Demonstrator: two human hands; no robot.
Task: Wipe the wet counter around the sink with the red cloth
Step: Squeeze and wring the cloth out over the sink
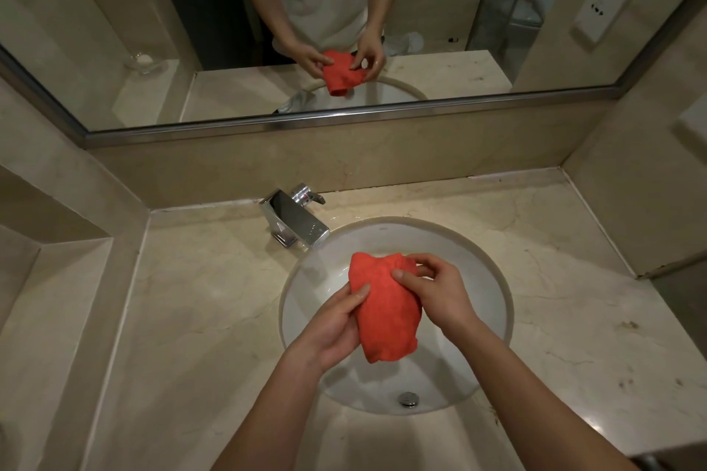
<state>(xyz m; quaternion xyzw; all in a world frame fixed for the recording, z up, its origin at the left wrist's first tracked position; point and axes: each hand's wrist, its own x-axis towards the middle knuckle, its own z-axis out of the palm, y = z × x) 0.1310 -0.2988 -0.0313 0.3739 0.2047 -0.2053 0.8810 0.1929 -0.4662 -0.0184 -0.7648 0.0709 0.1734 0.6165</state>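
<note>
Red cloth bunched above sink — left hand, right hand, fingers pinching it

Bunched red cloth above the white sink, amid pale marble counter.
</note>
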